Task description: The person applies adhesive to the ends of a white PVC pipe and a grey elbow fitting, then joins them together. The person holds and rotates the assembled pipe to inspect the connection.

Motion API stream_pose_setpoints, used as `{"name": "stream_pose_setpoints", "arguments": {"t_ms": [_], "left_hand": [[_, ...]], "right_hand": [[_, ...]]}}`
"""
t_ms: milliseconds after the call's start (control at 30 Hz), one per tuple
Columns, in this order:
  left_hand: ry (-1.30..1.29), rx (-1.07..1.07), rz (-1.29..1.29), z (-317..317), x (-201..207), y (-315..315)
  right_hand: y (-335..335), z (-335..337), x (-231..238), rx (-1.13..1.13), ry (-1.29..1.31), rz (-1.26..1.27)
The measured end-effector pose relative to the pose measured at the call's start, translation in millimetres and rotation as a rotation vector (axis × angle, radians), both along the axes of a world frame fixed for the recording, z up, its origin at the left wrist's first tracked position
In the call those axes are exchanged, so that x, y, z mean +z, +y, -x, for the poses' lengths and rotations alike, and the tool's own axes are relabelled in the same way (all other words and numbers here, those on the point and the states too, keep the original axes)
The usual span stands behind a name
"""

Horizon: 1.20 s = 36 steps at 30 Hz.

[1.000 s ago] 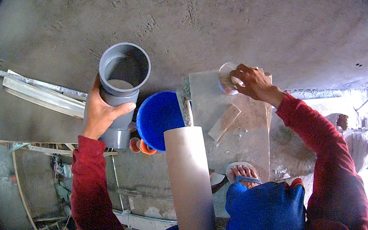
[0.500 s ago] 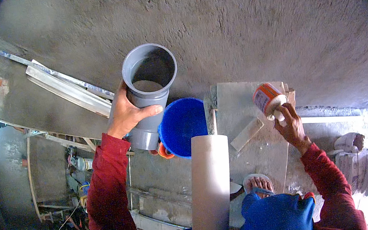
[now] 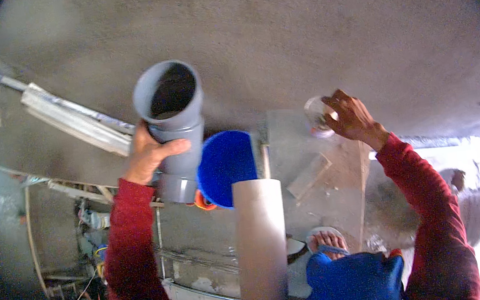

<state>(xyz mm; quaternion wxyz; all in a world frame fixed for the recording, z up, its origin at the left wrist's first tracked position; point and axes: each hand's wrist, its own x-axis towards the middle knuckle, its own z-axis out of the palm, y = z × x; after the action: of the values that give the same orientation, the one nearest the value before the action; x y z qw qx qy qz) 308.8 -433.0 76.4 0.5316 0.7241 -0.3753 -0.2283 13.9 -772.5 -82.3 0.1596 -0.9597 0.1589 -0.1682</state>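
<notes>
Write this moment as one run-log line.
left hand: gripping gray pipe fitting | right hand: at small can, grip blurred | nearby: blue bucket, pale tube

Sleeves point(image 3: 132, 257): long, dark red | trousers point(image 3: 348, 285): blue | sandal point(image 3: 312, 240): pale sole, blue-grey strap point(image 3: 332, 250)

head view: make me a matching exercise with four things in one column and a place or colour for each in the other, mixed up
Column one
1. pipe fitting
2. bucket
3. long tube
4. small container

Column two
a. reaching in from the picture's lower edge
b. held in the right hand
c. held in the left hand
d. deep blue

Right pairs: 1-c, 2-d, 3-a, 4-b
</notes>
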Motion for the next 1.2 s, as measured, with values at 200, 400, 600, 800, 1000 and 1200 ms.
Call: {"name": "stream_pose_setpoints", "arguments": {"t_ms": [200,400,600,800,1000,1200], "left_hand": [[-0.292,-0.090,-0.162,-3.2,-8.2,-9.0],[-0.252,-0.137,-0.199,3.0,-10.7,-17.4],[-0.239,-0.186,-0.232,9.2,-13.7,-28.7],[-0.279,-0.267,-0.210,9.3,-17.5,-45.3],[-0.317,-0.330,-0.294,12.2,-5.2,-55.7],[-0.065,-0.431,-0.404,18.7,15.2,-59.4]], "right_hand": [[-5.2,29.8,2.4,-0.227,-0.153,-0.326],[-10.7,53.2,-27.0,-0.573,-0.308,-0.810],[-12.4,73.5,-68.5,-0.529,-0.547,-1.425],[-26.1,72.8,-59.5,-0.435,-0.641,-1.516],[-16.9,24.1,73.4,-0.072,-0.702,-1.288],[34.2,-49.7,186.1,0.454,-0.631,-0.354]]}}
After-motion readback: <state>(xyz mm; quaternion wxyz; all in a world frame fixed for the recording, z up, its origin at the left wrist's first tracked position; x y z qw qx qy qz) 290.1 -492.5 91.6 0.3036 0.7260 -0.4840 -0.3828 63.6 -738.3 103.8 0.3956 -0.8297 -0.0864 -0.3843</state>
